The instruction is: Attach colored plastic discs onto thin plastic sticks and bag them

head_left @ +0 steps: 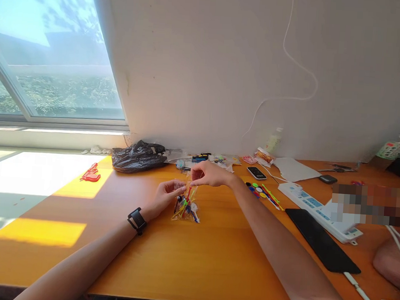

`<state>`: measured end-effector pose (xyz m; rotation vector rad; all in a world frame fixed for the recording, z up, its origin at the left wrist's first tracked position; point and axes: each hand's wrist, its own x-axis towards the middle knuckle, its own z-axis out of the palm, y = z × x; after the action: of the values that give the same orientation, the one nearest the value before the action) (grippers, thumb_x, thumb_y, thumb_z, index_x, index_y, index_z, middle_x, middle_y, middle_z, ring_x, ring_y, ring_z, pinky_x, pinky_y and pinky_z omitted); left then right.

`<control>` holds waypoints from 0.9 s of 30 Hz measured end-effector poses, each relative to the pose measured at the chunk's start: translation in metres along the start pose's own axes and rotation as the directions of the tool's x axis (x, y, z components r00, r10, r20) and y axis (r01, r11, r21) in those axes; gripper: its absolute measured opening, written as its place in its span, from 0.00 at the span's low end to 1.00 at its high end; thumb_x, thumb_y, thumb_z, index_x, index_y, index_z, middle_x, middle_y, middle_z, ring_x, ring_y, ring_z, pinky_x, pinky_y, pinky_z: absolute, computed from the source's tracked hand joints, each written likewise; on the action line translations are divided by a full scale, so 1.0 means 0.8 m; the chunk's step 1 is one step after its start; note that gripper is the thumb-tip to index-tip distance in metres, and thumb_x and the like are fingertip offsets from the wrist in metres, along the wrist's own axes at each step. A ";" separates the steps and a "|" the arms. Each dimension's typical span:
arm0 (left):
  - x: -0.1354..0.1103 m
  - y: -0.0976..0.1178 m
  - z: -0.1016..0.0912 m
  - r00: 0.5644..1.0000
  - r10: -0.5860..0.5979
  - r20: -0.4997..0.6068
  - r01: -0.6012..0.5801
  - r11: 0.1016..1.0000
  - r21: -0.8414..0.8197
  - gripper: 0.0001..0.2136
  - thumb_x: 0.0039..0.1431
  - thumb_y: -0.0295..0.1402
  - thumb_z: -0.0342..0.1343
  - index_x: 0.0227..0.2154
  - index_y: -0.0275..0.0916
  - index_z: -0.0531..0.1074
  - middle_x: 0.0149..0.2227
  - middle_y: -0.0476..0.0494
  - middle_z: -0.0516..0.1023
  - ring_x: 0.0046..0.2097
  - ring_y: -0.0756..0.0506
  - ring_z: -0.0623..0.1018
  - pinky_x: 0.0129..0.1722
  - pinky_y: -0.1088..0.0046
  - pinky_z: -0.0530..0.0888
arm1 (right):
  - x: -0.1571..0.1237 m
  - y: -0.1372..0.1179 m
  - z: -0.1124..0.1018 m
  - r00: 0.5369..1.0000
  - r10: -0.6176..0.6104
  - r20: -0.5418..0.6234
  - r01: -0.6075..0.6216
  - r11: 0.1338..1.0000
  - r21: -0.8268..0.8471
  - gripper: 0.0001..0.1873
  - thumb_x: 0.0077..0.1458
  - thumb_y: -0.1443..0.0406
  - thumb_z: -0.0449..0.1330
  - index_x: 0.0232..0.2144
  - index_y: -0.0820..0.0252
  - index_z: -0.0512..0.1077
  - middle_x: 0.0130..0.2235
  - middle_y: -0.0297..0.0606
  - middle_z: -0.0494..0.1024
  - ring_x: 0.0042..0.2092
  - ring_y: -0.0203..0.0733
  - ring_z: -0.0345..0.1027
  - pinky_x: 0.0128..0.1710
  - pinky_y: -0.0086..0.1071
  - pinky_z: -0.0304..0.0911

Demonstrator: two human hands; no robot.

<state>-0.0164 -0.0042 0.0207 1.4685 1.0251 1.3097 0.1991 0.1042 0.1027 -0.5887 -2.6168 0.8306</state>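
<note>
A small clear plastic bag (186, 207) full of colourful plastic sticks and discs hangs just above the orange table (213, 256). My left hand (167, 195), with a black watch on its wrist, pinches the bag's top left edge. My right hand (209, 174) pinches the top right edge, slightly higher and further back. Both hands are closed on the bag's mouth. A little to the right, loose coloured discs and sticks (263, 193) lie on the table.
A black plastic bag (138, 156) sits at the back by the wall, with small clutter beside it. A phone (256, 172), a white power strip (319, 211), a black tablet (322, 241) and cables lie right. A red object (90, 174) rests left in sunlight. Another person's arm (392, 264) is at far right.
</note>
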 end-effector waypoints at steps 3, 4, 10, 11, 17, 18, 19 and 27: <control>-0.002 -0.001 0.000 0.999 -0.022 -0.023 0.022 1.000 -0.007 0.19 0.57 0.49 0.70 0.38 0.36 0.82 0.35 0.41 0.84 0.37 0.44 0.81 0.37 0.70 0.76 | 0.003 0.015 0.010 0.995 0.071 -0.070 -0.064 0.993 0.094 0.27 0.50 0.54 0.74 0.49 0.58 0.75 0.37 0.36 0.81 0.35 0.39 0.73 0.32 0.28 0.63; -0.002 -0.001 0.000 0.999 -0.022 -0.033 0.022 1.000 -0.013 0.19 0.57 0.49 0.70 0.38 0.36 0.83 0.34 0.40 0.84 0.36 0.43 0.81 0.36 0.69 0.77 | 0.003 0.021 0.013 0.989 0.121 -0.083 -0.109 0.984 0.138 0.35 0.49 0.52 0.75 0.56 0.57 0.71 0.38 0.35 0.82 0.35 0.39 0.73 0.32 0.28 0.64; 0.004 -0.008 -0.004 0.994 -0.003 -0.106 0.000 1.000 -0.027 0.21 0.56 0.52 0.69 0.36 0.37 0.83 0.33 0.40 0.85 0.37 0.41 0.83 0.37 0.66 0.79 | 0.003 0.051 0.024 0.970 0.159 0.184 -0.219 0.902 0.372 0.28 0.47 0.48 0.75 0.43 0.61 0.81 0.38 0.41 0.84 0.38 0.41 0.78 0.36 0.29 0.69; 0.005 -0.009 -0.005 0.991 -0.006 -0.134 0.002 0.999 -0.034 0.20 0.56 0.52 0.70 0.36 0.36 0.83 0.34 0.40 0.85 0.37 0.42 0.82 0.38 0.66 0.79 | 0.002 0.053 0.025 0.971 0.142 0.191 -0.210 0.888 0.408 0.26 0.47 0.48 0.76 0.40 0.62 0.82 0.37 0.40 0.84 0.37 0.40 0.78 0.37 0.30 0.70; 0.010 -0.019 -0.007 0.968 -0.011 -0.252 -0.013 0.996 -0.091 0.19 0.53 0.48 0.73 0.35 0.35 0.83 0.34 0.42 0.85 0.35 0.46 0.81 0.40 0.68 0.78 | -0.002 0.064 0.026 0.968 0.157 0.197 -0.233 0.855 0.464 0.25 0.44 0.49 0.77 0.36 0.62 0.84 0.35 0.41 0.85 0.35 0.39 0.77 0.39 0.31 0.72; 0.011 -0.021 -0.008 0.967 -0.009 -0.253 -0.014 0.996 -0.091 0.19 0.54 0.48 0.72 0.36 0.35 0.83 0.34 0.42 0.84 0.35 0.46 0.80 0.40 0.68 0.78 | -0.002 0.066 0.025 0.966 0.161 0.202 -0.237 0.862 0.449 0.24 0.45 0.49 0.77 0.35 0.63 0.84 0.33 0.41 0.85 0.33 0.39 0.76 0.37 0.31 0.72; 0.011 -0.022 -0.008 0.966 -0.007 -0.258 -0.016 0.996 -0.085 0.19 0.54 0.49 0.72 0.36 0.35 0.83 0.34 0.42 0.84 0.35 0.46 0.80 0.40 0.68 0.78 | -0.002 0.068 0.025 0.966 0.162 0.203 -0.237 0.869 0.435 0.23 0.46 0.49 0.76 0.34 0.63 0.84 0.32 0.41 0.84 0.32 0.38 0.76 0.35 0.30 0.71; 0.015 -0.017 -0.014 0.969 0.012 -0.247 -0.024 0.999 -0.045 0.19 0.55 0.48 0.72 0.38 0.36 0.84 0.38 0.40 0.85 0.39 0.44 0.81 0.43 0.67 0.77 | -0.006 0.070 0.016 0.983 0.106 0.151 -0.165 0.866 0.471 0.22 0.48 0.49 0.75 0.32 0.63 0.81 0.31 0.39 0.83 0.33 0.37 0.75 0.37 0.31 0.70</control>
<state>-0.0264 0.0119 0.0111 1.3043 1.1324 1.5481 0.2139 0.1374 0.0582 -0.5938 -2.3425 1.5462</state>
